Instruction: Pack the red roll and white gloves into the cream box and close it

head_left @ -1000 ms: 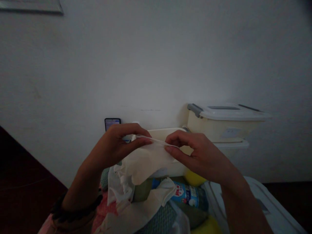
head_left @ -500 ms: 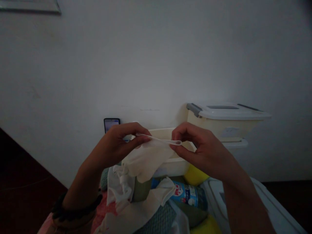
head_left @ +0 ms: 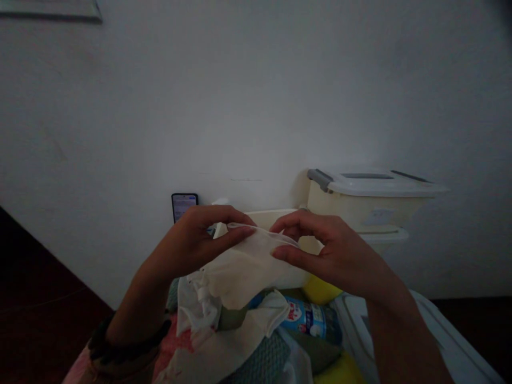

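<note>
In the head view I have both hands up before my chest, working at the edge of a thin pale piece of material (head_left: pixel 244 269) that hangs between them, just in front of an uncovered white bin (head_left: pixel 292 278). My left hand (head_left: pixel 204 234) pinches one end of the upper edge between thumb and forefinger, and that end looks secure. My right hand (head_left: pixel 316 242) has its thumb on the near side of the same edge and its fingers behind it; the tips sit a little apart, so I cannot tell how firmly they press. To handle this well, I judge the left pinch should act as the anchor while my right fingertips feel along the rim and part its layers lightly, with no tug, since stuff this sheer would probably stretch or crumple. The edge slopes down toward my right, so levelling both wrists should make the fold easier to see in this dim light. I would also keep the hanging part clear of the heap below, where a white bunched piece (head_left: pixel 198 304), another pale length of fabric (head_left: pixel 236 341) and a blue-labelled container (head_left: pixel 310 320) lie close enough to snag or confuse it. The dark bracelet (head_left: pixel 120 341) on my left wrist is well back from the edge, so it should not catch.
</note>
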`<act>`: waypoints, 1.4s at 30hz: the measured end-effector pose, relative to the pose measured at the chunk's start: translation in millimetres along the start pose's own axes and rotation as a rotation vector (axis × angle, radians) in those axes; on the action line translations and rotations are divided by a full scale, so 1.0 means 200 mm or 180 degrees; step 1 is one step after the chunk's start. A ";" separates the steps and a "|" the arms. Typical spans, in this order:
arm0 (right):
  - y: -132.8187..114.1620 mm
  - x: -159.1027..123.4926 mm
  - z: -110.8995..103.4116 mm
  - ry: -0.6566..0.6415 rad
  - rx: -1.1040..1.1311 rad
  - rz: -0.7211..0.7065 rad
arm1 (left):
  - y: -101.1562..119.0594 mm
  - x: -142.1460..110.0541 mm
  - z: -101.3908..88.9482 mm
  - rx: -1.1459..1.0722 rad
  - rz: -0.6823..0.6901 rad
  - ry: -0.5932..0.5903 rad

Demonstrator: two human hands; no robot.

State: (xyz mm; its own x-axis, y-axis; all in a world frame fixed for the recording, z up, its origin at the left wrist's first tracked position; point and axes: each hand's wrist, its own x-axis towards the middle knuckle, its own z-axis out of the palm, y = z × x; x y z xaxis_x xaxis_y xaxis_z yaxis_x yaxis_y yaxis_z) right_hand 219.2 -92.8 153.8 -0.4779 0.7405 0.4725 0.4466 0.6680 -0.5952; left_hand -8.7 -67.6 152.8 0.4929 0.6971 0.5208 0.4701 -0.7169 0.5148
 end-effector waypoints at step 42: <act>0.00 -0.03 0.03 -0.0170 0.0812 -0.0507 | 0.04 0.01 0.09 -0.0908 0.0024 0.0731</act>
State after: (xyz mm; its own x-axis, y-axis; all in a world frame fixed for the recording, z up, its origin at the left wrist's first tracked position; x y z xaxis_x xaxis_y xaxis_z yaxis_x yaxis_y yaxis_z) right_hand 217.0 -97.4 147.3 -0.5688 0.6184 0.5422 0.1618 0.7305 -0.6635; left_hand 9.3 -72.3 145.8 0.3029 0.6989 0.6479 0.2281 -0.7132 0.6628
